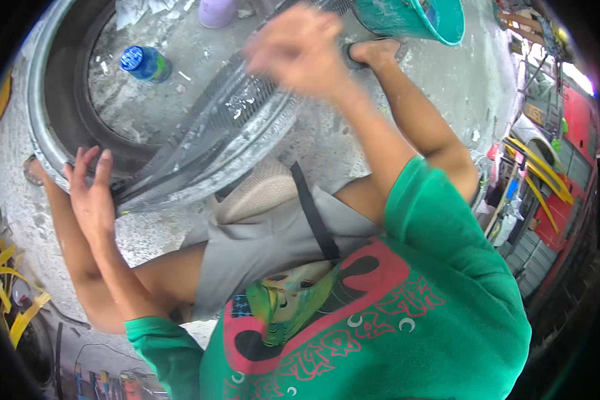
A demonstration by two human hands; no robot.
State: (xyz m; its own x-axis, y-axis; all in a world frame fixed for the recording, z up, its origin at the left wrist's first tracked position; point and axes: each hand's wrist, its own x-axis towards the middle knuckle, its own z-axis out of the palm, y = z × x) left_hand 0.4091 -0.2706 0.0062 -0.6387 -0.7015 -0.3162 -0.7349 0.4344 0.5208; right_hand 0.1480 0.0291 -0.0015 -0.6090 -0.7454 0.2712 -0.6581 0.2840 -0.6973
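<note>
A large, dusty tyre (36,100) lies tilted before me between my legs, its near side wet and grey with a ribbed tread. My left hand (90,193) rests on its near left rim, fingers spread and gripping nothing. Over the far right part of the tyre is my right hand (297,53), smeared by motion. Its fingers are too blurred to tell whether they hold something. Seen through the tyre's opening, a jar with a blue lid (147,65) stands on the concrete floor.
A lilac container (217,12) stands beyond the tyre, and a teal bucket (413,20) at the upper right. Yellow strips (20,307) lie at the lower left, more (540,167) at the right near red panels (573,133). Another person's legs (523,23) show at the far right.
</note>
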